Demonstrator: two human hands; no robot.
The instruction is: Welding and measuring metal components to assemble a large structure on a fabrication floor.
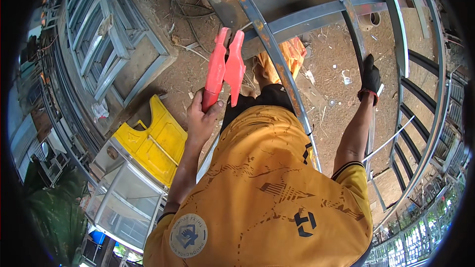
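My left hand (201, 123) is bare and closed round the handle of a red welding electrode holder (216, 73), raised in front of my body. Its jaws point up and away, close to a rusty steel bar (269, 44) of a metal frame. A short thin rod (247, 26) shows by the jaw tips; whether they clamp it I cannot tell. On the right, my right hand (370, 75), in a black glove with a red cuff, grips another steel bar (352, 24) of the same frame. The fingers' undersides are hidden.
Stacked grey metal frames (96, 39) lie at the upper left, above a yellow panel (151, 141) and a glass-sided cabinet (126, 202). Cables (190, 15) cross the dirt floor. A curved frame with dark slats (420, 99) rises on the right, near a thin pale rod (388, 139).
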